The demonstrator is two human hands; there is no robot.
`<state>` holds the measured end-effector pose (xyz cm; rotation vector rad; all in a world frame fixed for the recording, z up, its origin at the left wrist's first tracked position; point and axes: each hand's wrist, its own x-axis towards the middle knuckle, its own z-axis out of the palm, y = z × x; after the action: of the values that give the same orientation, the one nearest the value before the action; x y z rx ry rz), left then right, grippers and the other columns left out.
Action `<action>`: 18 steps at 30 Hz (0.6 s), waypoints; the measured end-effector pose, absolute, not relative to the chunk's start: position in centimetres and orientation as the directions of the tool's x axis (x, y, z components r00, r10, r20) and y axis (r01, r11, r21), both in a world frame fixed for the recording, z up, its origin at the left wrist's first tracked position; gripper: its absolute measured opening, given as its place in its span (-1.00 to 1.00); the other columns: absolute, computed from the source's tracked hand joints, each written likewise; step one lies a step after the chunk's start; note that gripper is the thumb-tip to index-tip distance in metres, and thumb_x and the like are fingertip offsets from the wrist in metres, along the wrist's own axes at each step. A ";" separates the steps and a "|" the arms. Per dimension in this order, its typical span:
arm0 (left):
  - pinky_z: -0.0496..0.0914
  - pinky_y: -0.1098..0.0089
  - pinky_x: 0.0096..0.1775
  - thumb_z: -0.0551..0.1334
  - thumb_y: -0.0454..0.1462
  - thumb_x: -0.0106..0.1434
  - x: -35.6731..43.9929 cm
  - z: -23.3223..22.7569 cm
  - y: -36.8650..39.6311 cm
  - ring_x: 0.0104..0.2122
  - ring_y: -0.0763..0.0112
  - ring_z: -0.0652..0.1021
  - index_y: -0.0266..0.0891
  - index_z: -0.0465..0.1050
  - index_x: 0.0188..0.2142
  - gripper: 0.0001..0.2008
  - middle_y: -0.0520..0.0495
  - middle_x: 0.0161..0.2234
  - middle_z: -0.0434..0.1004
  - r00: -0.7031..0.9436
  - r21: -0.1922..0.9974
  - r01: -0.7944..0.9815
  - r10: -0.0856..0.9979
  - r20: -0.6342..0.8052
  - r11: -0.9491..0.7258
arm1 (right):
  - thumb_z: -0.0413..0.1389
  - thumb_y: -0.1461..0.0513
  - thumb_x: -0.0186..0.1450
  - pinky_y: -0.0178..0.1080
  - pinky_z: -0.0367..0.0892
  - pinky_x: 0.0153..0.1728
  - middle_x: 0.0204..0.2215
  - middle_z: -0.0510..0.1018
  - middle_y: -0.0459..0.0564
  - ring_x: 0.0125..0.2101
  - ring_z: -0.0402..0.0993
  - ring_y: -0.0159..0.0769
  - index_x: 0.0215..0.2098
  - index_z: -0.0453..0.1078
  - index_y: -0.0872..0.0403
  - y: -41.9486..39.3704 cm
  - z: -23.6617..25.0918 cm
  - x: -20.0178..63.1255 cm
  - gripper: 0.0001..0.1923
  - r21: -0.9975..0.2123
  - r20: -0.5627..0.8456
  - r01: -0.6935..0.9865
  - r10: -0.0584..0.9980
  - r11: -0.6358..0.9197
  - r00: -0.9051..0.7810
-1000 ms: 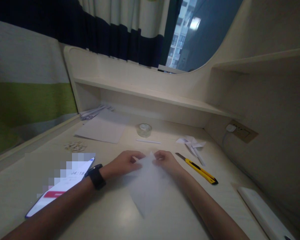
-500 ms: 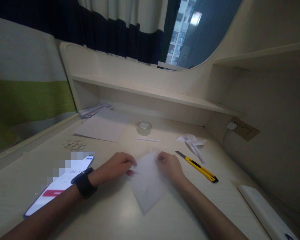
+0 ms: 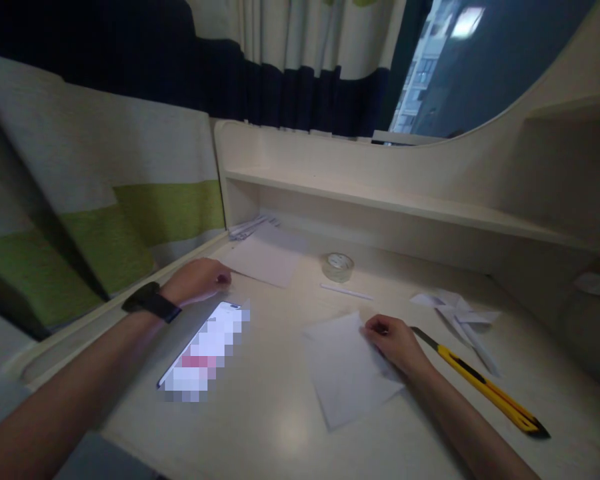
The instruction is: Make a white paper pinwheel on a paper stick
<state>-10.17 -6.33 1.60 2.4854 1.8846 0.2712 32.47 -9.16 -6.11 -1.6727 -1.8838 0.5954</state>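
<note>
Two bare hands: one person's own, set well apart over a pale desk (image 3: 255,427).
Right hand (image 3: 395,343): fingers curled, thumb and forefinger close together at the right edge of the white paper, near its far corner; I cannot tell whether they pinch it or only rest there.
White paper (image 3: 347,377): lying on the desk in front of the person, left of the right hand, one corner pointing nearward.
Left hand (image 3: 200,277): curled, palm side down, beyond the smartphone; I cannot tell whether its fingertips hold anything.
Left wrist: black wristwatch (image 3: 155,303).
Smartphone (image 3: 200,353): face up, screen lit and partly pixelated, left of the white paper.
Utility knife (image 3: 481,383): yellow and black, blade out, its tip just beside the right hand.
Paper pinwheel (image 3: 453,310): on the desk beyond the knife.
Far side: clear tape roll (image 3: 338,268), with a thin white stick (image 3: 346,291) just nearer.
Far left corner: flat pale sheet (image 3: 273,257) before a bundle of folded papers (image 3: 254,227).
</note>
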 end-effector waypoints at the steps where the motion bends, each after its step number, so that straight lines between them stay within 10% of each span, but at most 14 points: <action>1: 0.19 0.41 -0.33 0.16 -0.34 0.14 -11.0 1.3 -6.4 -0.38 0.30 0.50 -0.22 0.55 -0.44 -0.83 -0.08 -0.38 0.61 0.271 0.109 0.952 0.955 0.124 -0.284 | 0.08 0.08 0.11 -0.33 0.19 -0.52 -0.53 0.55 -0.04 -0.55 0.38 -0.32 -0.45 0.45 0.08 -9.0 -6.3 32.4 -0.76 -0.655 0.111 0.745 0.991 0.126 -0.070; 18: 0.22 0.35 -0.27 0.05 -0.42 0.20 -11.3 -0.8 -8.1 -0.32 0.21 0.43 -0.28 0.45 -0.38 -0.79 -0.21 -0.33 0.49 0.361 -0.072 0.931 0.930 0.061 -0.357 | 0.11 0.14 0.06 -0.38 0.18 -0.67 -0.56 0.51 -0.07 -0.67 0.33 -0.42 -0.43 0.41 0.10 -9.0 -6.7 31.9 -0.81 -0.835 0.109 0.540 0.994 0.109 -0.031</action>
<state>-11.29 -8.15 -0.78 2.6681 1.8307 0.0151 31.89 -8.95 -6.65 -1.5200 -1.6652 0.7951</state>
